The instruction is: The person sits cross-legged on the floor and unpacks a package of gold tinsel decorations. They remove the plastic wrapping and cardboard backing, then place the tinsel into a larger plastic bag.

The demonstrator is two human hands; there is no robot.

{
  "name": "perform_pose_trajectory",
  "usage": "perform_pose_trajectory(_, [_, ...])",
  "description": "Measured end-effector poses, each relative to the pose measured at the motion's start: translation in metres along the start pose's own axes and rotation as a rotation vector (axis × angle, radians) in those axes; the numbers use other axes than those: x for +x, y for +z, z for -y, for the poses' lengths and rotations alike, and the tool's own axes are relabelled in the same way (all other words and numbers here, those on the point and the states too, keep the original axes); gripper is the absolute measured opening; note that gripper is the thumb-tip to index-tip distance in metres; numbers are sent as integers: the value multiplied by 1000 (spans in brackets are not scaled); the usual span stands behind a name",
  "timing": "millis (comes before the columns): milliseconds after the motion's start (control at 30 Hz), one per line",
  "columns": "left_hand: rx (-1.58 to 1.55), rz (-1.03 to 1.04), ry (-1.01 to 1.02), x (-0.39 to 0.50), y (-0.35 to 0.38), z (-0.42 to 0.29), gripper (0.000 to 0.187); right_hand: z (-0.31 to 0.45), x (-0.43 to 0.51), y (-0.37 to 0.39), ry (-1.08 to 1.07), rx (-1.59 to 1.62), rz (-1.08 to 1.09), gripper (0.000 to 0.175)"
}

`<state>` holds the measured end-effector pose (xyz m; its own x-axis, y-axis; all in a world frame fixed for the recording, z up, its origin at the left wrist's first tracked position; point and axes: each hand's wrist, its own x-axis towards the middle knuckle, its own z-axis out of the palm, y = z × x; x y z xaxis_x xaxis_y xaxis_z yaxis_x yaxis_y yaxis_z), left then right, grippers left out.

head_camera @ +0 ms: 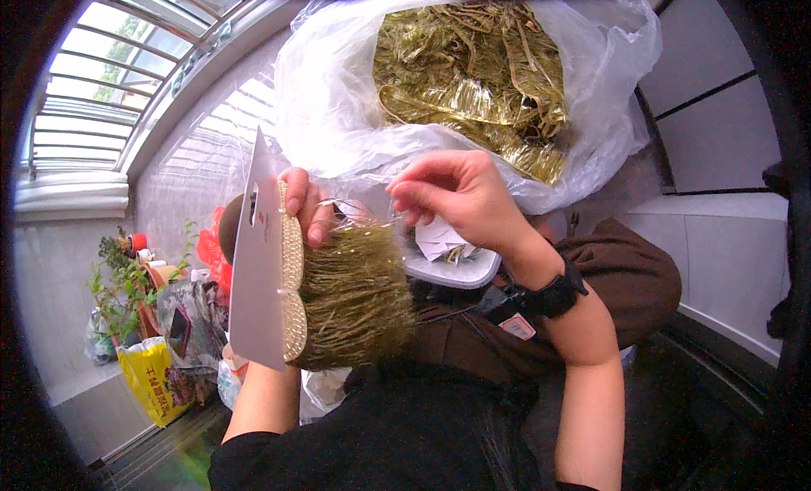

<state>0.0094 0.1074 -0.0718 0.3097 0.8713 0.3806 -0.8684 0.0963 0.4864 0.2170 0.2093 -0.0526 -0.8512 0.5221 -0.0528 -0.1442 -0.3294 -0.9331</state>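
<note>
My left hand (307, 203) grips a white backing card (256, 301) that carries a gold beaded scalloped trim (293, 269). Olive-gold fringe (358, 295) hangs from the trim toward my lap. The card stands nearly on edge, has a slot and bears some print. Small white fasteners show along the trim. To the right, above the fringe, the thumb and fingers of my right hand (459, 196) are pinched together. Thin clear strands (345, 212) lie between the hands, and a faint one appears at the right fingertips.
Ahead lies a large clear plastic bag (336, 124) full of gold fringe (469, 98). A white tub (469, 276) with paper scraps (440, 241) sits behind my right hand. At left are potted plants (130, 295), a yellow bag (155, 380) and a red plastic bag (215, 250).
</note>
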Motion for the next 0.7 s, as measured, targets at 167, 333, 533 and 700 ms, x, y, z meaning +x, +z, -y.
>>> perform_pose_trajectory(167, [16,-323,191,-10,22,1,17,0,-9,-29,-117,68,-215,11])
perform_pose_trajectory(333, [-45,-186,202,-10,16,-7,14,-14,-12,-48,-53,-671,-258,11])
perform_pose_trajectory(533, [-15,109,99,7,6,-1,8,-40,1,-18,-169,-726,26,24])
perform_pose_trajectory(700, [-62,49,95,5,0,-1,33,-71,22,-3,-86,-754,220,39])
